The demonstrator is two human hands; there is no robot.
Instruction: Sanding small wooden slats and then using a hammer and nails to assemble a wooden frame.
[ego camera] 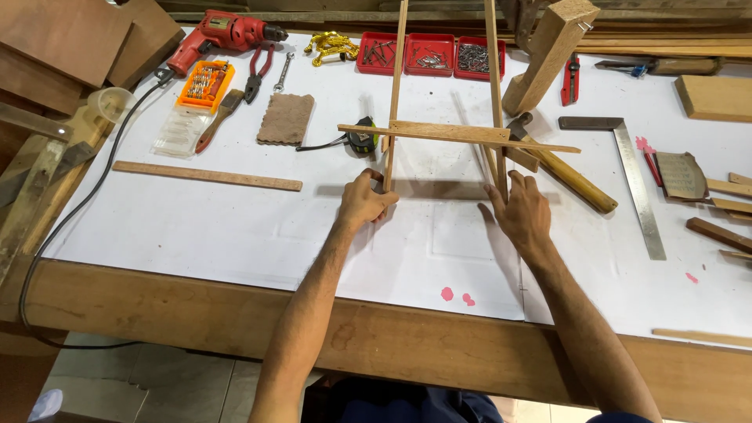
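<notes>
A frame of thin wooden slats [446,131] stands on the white-covered bench: two long slats run away from me and a cross slat joins them. My left hand [363,200] grips the near end of the left slat [394,94]. The near end of the right slat [494,86] is held by my right hand [521,211]. Both hands rest on the white sheet [235,227].
A red drill [223,35], orange bit case [205,84], pliers [257,72], brush [219,117] and sanding pad [286,117] lie at the left rear. Red screw trays [429,53] sit behind the frame. A hammer [564,168], steel square [630,176], wood block [548,51] and loose slat [207,175] surround it.
</notes>
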